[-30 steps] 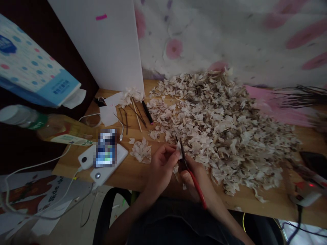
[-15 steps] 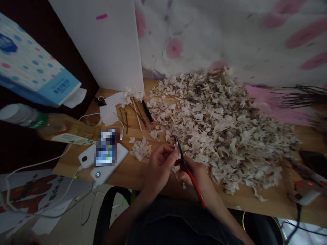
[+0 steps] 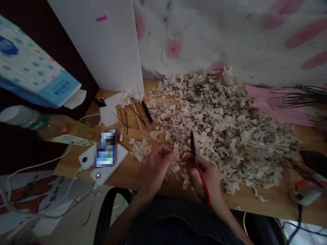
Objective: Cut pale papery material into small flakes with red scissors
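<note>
Between thumb and fingers, my left hand (image 3: 160,162) pinches a small pale, papery flake (image 3: 176,151) that looks like a dried petal. Red-handled scissors (image 3: 204,183) are in my right hand (image 3: 203,173), their dark blades pointing away from me and looking closed. The blades stand a little to the right of the flake, apart from it. A large heap of similar whitish-brown flakes (image 3: 204,112) spreads beyond and right of both hands. Left of my left hand lies a small separate cluster of paler flakes (image 3: 141,149).
On the wooden table (image 3: 127,172), a lit phone (image 3: 106,148) rests on white power banks (image 3: 112,168) with cables. A bottle (image 3: 63,127) and tissue pack (image 3: 38,68) are at left. Sticks (image 3: 136,114) and a black pen (image 3: 147,112) lie behind; a hot-glue-gun-like tool (image 3: 308,190) sits right.
My right hand and the scissors have moved right, away from the pinched flake. The blades were beside the flake before. My left hand stays almost in place.
</note>
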A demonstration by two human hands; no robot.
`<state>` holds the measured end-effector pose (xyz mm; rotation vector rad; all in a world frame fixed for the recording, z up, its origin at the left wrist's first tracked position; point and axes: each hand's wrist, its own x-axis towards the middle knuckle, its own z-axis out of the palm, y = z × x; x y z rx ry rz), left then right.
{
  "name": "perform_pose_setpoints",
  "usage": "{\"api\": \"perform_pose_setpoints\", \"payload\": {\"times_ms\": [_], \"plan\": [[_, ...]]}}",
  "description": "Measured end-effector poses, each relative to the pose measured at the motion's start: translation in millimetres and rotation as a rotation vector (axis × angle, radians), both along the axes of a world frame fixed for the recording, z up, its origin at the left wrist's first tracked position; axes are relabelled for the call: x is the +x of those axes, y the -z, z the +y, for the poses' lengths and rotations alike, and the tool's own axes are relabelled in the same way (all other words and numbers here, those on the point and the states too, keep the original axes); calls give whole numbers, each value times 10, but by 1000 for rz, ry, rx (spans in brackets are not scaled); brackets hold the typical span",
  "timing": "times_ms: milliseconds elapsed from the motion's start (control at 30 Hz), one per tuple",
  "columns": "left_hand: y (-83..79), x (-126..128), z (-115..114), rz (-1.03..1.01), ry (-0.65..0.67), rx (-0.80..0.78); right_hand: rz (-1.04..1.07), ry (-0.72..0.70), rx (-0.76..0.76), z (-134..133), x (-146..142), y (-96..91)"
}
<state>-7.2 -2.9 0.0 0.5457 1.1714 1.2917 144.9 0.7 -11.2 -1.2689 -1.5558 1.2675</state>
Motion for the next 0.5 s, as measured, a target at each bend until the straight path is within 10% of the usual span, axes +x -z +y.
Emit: {"api": "perform_pose_setpoints", "payload": {"times_ms": [500], "plan": [[59, 18, -36, 119, 26, 10, 219, 111, -313, -61, -101, -64]]}}
